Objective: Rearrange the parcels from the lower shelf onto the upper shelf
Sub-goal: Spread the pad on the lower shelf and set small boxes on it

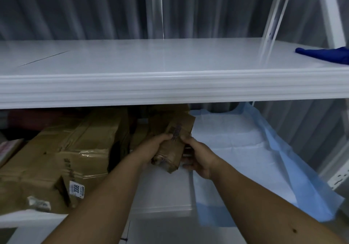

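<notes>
**Holding one small parcel two-handed, just under the upper shelf lip**

Gripping from both sides: left hand (pixel 154 147) has its fingers curled over the top-left edge of the small brown parcel (pixel 175 145), right hand (pixel 198 158) wraps the right side with its thumb on the upper face. Parcel sits between the palms, long axis running away from the person, near end tilted down, far end up toward the underside of the upper shelf (pixel 170 85). Dark scribble on its top face, not readable.

Parcel is above the lower shelf (pixel 162 187), not resting on it as far as I can tell. Its far end is close below the front lip of the upper shelf, which is thick, ribbed and spans the whole width.

Left of the grip: a big taped cardboard box (pixel 75 149) with a white sticker reading 3008, sitting at the lower shelf's front edge. More brown parcels (pixel 170 115) are stacked behind the held one, partly hidden by the lip. Right of the grip: a white and light-blue pad sheet (pixel 255 158) lies flat on the lower shelf, its corner draped over the front edge.

Upper shelf top is mostly bare white surface; a dark blue cloth (pixel 324 54) lies at the far right end, next to a white upright post (pixel 330 13). Corrugated grey wall behind.
</notes>
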